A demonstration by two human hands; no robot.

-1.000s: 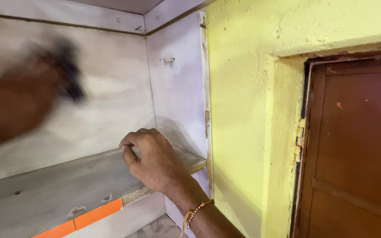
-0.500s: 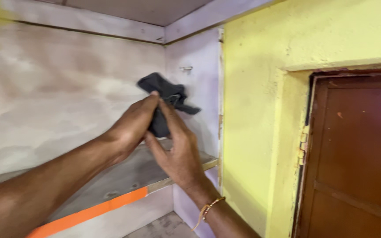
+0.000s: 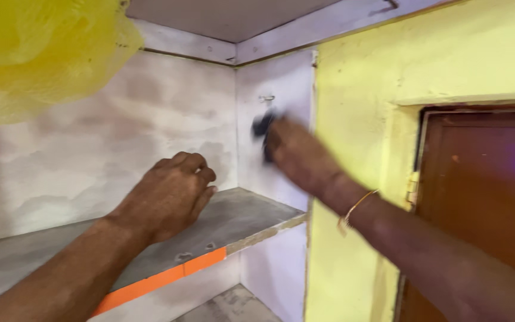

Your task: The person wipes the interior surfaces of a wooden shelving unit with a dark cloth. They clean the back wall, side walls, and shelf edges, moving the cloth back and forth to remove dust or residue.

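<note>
Two hands are raised, and only the right hand (image 3: 290, 149) carries anything: its motion-blurred fingers close on a dark cloth (image 3: 263, 128), which sticks out just beyond and above the knuckles, toward the small hook (image 3: 267, 98) on the side wall. Down and to its left, well apart, the left hand (image 3: 171, 194) hovers loosely curled and empty over the grey shelf (image 3: 233, 217).
</note>
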